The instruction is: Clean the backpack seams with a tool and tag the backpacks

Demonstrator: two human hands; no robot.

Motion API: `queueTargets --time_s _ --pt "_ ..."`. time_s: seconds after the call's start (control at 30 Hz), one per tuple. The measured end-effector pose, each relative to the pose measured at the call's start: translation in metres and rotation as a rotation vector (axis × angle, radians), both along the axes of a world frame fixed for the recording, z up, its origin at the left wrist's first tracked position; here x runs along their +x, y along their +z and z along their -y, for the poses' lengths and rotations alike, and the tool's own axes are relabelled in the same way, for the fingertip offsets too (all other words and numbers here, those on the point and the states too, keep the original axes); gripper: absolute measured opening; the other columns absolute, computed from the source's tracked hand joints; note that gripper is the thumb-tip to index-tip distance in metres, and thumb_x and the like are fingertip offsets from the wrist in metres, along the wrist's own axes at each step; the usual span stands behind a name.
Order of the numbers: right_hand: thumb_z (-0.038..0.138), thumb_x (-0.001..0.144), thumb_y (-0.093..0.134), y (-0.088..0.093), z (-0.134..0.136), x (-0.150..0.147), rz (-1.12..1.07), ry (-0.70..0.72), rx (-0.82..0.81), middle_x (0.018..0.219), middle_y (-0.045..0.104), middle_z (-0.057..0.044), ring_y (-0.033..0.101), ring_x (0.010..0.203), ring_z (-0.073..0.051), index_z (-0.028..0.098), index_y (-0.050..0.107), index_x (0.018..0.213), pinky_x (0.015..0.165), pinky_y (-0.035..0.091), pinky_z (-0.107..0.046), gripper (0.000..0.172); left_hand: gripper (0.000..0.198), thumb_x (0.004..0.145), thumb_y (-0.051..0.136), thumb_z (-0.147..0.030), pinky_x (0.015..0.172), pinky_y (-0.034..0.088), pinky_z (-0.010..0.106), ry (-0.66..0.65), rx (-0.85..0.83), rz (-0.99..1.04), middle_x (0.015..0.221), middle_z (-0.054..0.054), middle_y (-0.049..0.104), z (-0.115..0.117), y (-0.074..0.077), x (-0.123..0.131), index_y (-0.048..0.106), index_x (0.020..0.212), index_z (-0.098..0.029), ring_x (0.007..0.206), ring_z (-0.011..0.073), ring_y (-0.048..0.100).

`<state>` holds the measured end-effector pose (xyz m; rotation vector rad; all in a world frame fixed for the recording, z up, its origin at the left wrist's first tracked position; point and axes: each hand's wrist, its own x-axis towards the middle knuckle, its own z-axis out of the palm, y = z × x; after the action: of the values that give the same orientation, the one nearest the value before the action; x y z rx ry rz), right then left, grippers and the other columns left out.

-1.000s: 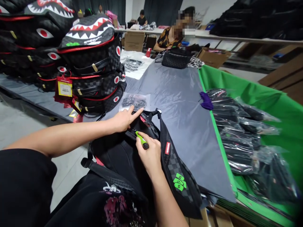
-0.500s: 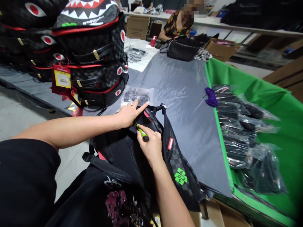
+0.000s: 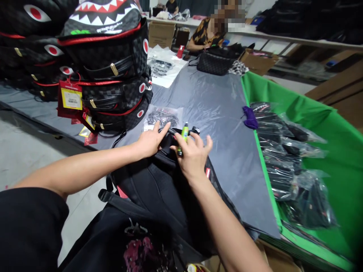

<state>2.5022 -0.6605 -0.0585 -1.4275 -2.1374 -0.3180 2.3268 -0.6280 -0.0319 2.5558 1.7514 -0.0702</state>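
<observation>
A black backpack [image 3: 150, 179] lies back side up against me at the table's near edge, its padded straps showing. My left hand [image 3: 149, 142] rests on the bag's top end beside the handle, its index and middle fingers stretched apart. In my right hand [image 3: 194, 158] is a slim green pen-like tool [image 3: 185, 132] with a black end, pinched between thumb and index finger. The other right fingers are raised and spread above the bag's top right edge. Just beyond my left fingertips lies a clear plastic packet [image 3: 163, 115] with dark print.
Stacked shark-face backpacks [image 3: 113, 64] with red hang tags [image 3: 69, 98] stand on the left. The grey-covered table [image 3: 210, 102] stretches ahead. On the right, a green-lined bin [image 3: 320, 132] holds several plastic-wrapped bags [image 3: 283, 158]. A person [image 3: 204, 34] works at the far end by a dark bag.
My right hand has lifted off the bag's top and turned; the green tool now points away and upward. My left hand keeps its place on the bag.
</observation>
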Motion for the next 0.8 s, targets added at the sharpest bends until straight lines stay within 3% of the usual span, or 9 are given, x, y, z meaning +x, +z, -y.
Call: queueTargets --time_s 0.1,0.2,0.37,0.47,0.57,0.67,0.8 --pt "0.034 0.079 0.076 -0.001 -0.022 -0.020 0.168 0.028 -0.138 0.145 0.050 -0.021 0.038 0.139 -0.040 0.016 0.048 0.140 0.111 0.021 -0.064 0.071 0.096 0.086 0.064 -0.031 0.093 0.050 0.039 0.020 -0.019 -0.004 0.157 0.026 0.024 -0.008 -0.003 -0.002 -0.001 0.157 -0.022 0.117 0.0327 0.061" --pt "0.026 0.070 0.083 -0.005 -0.033 -0.035 0.214 -0.017 -0.232 0.149 0.042 -0.026 0.035 0.140 -0.041 0.013 0.040 0.145 0.111 0.022 -0.064 0.088 0.107 0.081 0.071 -0.036 0.095 0.049 0.038 0.008 -0.078 -0.012 0.155 0.023 0.030 -0.021 -0.002 -0.006 -0.004 0.156 -0.020 0.121 0.0330 0.058" --pt "0.023 0.080 0.073 -0.009 -0.036 -0.038 0.132 -0.056 -0.269 0.136 0.054 -0.021 0.044 0.132 -0.035 0.017 0.041 0.143 0.106 0.033 -0.056 0.071 0.127 0.070 0.082 -0.039 0.090 0.051 0.039 -0.004 -0.154 -0.080 0.148 0.022 0.039 -0.032 -0.002 -0.006 -0.011 0.156 -0.023 0.114 0.0349 0.061" --pt "0.021 0.080 0.072 -0.011 -0.038 -0.037 0.118 -0.062 -0.272 0.136 0.054 -0.021 0.044 0.131 -0.035 0.017 0.041 0.143 0.106 0.033 -0.056 0.070 0.114 0.077 0.074 -0.036 0.088 0.051 0.038 0.001 -0.059 -0.078 0.134 0.019 0.051 -0.030 -0.011 -0.004 -0.007 0.156 -0.021 0.107 0.0319 0.064" --pt "0.020 0.081 0.069 -0.014 -0.042 -0.033 0.099 -0.033 -0.258 0.137 0.054 -0.020 0.044 0.132 -0.034 0.017 0.043 0.143 0.107 0.031 -0.057 0.067 0.099 0.085 0.063 -0.030 0.086 0.051 0.036 -0.022 -0.032 -0.067 0.130 0.019 0.052 -0.027 -0.016 -0.006 -0.005 0.156 -0.019 0.105 0.0297 0.065" --pt "0.022 0.089 0.059 -0.013 -0.037 -0.019 -0.028 0.018 -0.183 0.130 0.062 -0.016 0.050 0.129 -0.031 0.017 0.049 0.138 0.110 0.029 -0.054 0.051 0.092 0.086 0.056 -0.023 0.083 0.051 0.035 -0.058 -0.068 -0.076 0.132 0.020 0.051 -0.028 -0.010 -0.008 -0.004 0.156 -0.018 0.104 0.0289 0.065" --pt "0.036 0.095 0.049 -0.002 -0.006 0.001 -0.356 0.030 -0.041 0.111 0.073 -0.010 0.066 0.104 -0.025 0.020 0.057 0.131 0.105 0.037 -0.046 0.040 0.094 0.084 0.056 -0.020 0.083 0.051 0.033 -0.105 -0.182 -0.087 0.135 0.021 0.049 -0.034 0.004 -0.008 -0.004 0.156 -0.016 0.106 0.0287 0.065"
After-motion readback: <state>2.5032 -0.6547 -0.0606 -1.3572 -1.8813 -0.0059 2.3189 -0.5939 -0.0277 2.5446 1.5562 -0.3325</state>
